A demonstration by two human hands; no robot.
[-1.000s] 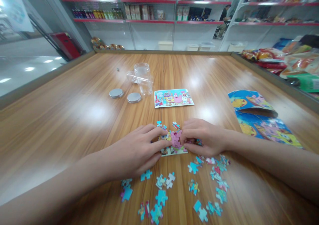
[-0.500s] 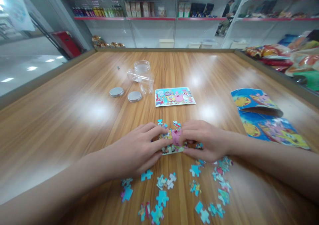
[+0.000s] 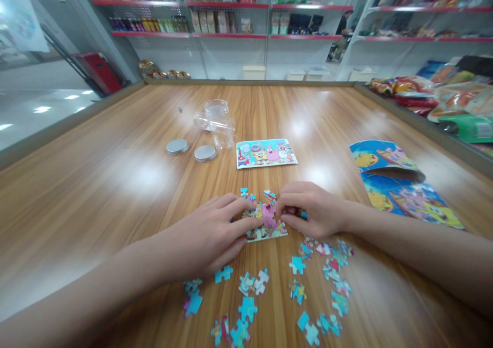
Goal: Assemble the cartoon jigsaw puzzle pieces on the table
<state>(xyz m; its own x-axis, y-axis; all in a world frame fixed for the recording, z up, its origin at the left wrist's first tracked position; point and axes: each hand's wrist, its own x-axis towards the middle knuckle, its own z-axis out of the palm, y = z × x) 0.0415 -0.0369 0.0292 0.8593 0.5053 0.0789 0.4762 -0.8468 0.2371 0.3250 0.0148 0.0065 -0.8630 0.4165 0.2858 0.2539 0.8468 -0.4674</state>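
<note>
A partly joined jigsaw puzzle, with yellow and pink cartoon figures, lies on the wooden table between my hands. My left hand is open, its spread fingers resting flat on the puzzle's left side. At the right edge, my right hand is closed in a pinch on a puzzle piece, mostly hidden by the fingertips. A small gap shows in the pink part beside them. Loose puzzle pieces are scattered nearer me, with others to the right. Just beyond the puzzle lie a few more pieces.
A printed picture card lies beyond the puzzle. Farther left are two round metal lids and clear plastic jars. A curled blue printed sheet lies at right. Snack bags sit past the table's right rim.
My right hand has shifted slightly up from the puzzle's lower right corner, uncovering more of its right edge and a gap. My left hand stays in place; the view tilts slightly.
</note>
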